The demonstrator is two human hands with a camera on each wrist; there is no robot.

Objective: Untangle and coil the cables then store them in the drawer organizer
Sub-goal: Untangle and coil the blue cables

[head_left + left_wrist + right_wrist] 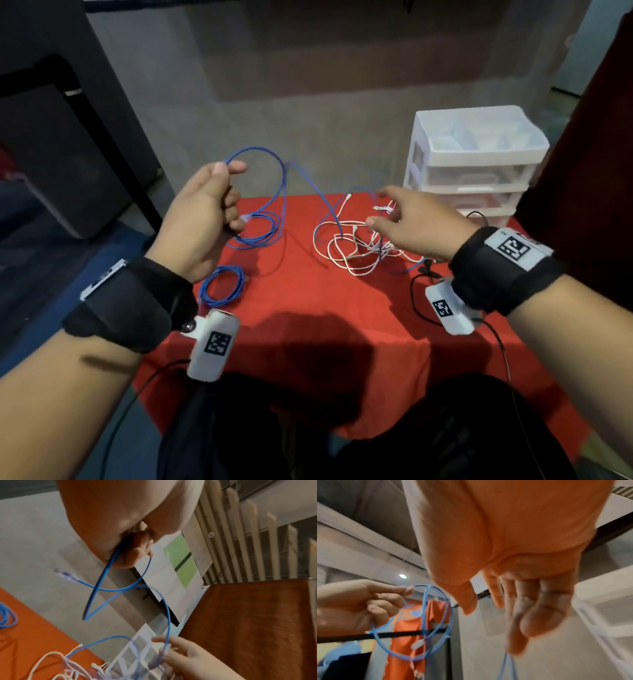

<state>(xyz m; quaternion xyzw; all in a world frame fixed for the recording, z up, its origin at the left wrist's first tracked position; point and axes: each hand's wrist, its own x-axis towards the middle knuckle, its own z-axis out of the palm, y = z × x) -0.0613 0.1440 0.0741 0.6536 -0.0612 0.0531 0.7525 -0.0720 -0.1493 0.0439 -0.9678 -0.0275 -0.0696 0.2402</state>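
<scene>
My left hand (233, 195) is raised over the table's left side and grips a blue cable (283, 178) gathered into a few loops; thumb and fingers curl round it (120, 550). From there the cable arcs right to my right hand (380, 209). That hand hovers over a tangle of white cables (356, 246) with its fingers stretched out. The blue cable (506, 666) runs blurred past those fingertips (517, 639). A second blue cable (222, 286) lies coiled near the front left. The white drawer organizer (476, 161) stands at the back right, its top tray uncovered.
A red cloth (308, 308) covers the small table, with its edges close on every side. A thin black cable (416, 298) lies under my right wrist. Dark furniture (51, 137) stands to the left, a brown-red panel (248, 622) to the right.
</scene>
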